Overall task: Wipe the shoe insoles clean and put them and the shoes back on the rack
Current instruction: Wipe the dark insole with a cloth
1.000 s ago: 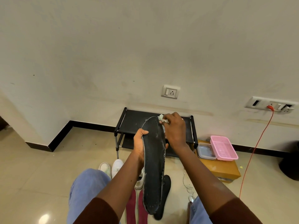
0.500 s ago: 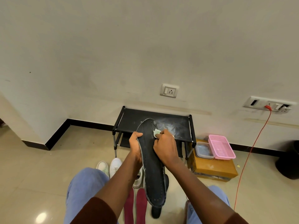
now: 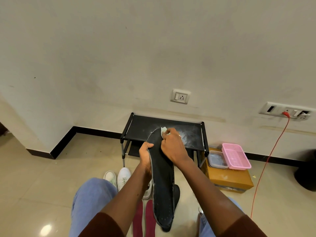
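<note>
1. The scene is lit brightly and evenly by soft, diffuse light, and no hard shadows are thrown on the plain cream wall (image 3: 153,48).
2. A round white glare spot is seen at the lower left of the glossy beige tiled floor (image 3: 51,185).
3. Only faint, soft shadows are cast under the black metal shoe rack (image 3: 145,125) and beside the brown cardboard box (image 3: 229,178).
4. Wide-angle distortion is shown by the black skirting strip (image 3: 65,139), which is bowed toward the edges.
5. The long black perforated insole (image 3: 162,185) gripped by the left hand (image 3: 146,156) is rendered sharply; the right hand (image 3: 172,146) and the pale wipe (image 3: 163,130) pinched in it are slightly softened.
</note>
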A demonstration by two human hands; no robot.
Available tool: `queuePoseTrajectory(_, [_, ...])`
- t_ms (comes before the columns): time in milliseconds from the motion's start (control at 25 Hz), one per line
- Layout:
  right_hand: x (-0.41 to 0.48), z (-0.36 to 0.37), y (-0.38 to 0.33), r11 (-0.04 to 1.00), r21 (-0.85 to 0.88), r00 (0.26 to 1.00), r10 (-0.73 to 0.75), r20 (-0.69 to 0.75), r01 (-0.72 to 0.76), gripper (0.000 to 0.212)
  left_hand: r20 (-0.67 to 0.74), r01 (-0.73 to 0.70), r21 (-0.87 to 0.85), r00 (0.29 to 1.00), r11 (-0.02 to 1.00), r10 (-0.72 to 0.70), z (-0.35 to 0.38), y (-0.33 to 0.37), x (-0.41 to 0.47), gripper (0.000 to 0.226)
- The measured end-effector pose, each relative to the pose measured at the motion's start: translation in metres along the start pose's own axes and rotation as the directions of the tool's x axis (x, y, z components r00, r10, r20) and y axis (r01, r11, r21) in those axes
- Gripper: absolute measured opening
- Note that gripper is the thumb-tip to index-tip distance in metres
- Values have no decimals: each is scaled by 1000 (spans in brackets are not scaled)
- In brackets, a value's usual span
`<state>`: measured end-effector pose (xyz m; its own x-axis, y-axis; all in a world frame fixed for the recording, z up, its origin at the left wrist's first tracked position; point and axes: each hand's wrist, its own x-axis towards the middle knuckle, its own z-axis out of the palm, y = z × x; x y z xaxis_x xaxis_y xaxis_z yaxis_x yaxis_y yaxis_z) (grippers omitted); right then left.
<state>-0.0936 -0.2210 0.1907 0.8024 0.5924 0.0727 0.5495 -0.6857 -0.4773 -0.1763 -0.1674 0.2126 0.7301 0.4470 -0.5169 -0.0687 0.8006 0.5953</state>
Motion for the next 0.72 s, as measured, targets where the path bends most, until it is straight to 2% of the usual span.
queuePoseTrajectory(80, [-3, 0, 4, 999, 0, 997, 44, 60, -44, 20, -43, -17, 25, 999, 1000, 18, -1, 3, 1, 37])
queuePoseTrajectory(200, [-3, -6, 12, 998, 26, 998, 53, 28, -54, 30, -56, -32, 101, 998, 994, 38, 4, 8, 0, 41])
queuePoseTrajectory(280, [-2, -12, 16, 990, 115, 994, 91, -59, -84, 33, -13, -7, 173, 1000, 985, 9, 9, 9, -6, 50])
queuePoseTrajectory(440, [1, -19, 13, 906, 395, 955, 238, -178, -152, 26, 39, 25, 276, 999, 961, -38, 11, 8, -11, 37])
queuePoseTrajectory(600, [11, -20, 6, 855, 479, 953, 284, -107, -201, 29, 72, 69, 280, 993, 958, -92, 7, 1, -11, 34])
queuePoseTrajectory(720, [18, -20, 13, 733, 614, 917, 396, -36, -293, 33, 85, 115, 213, 987, 970, -136, 0, -2, -4, 32])
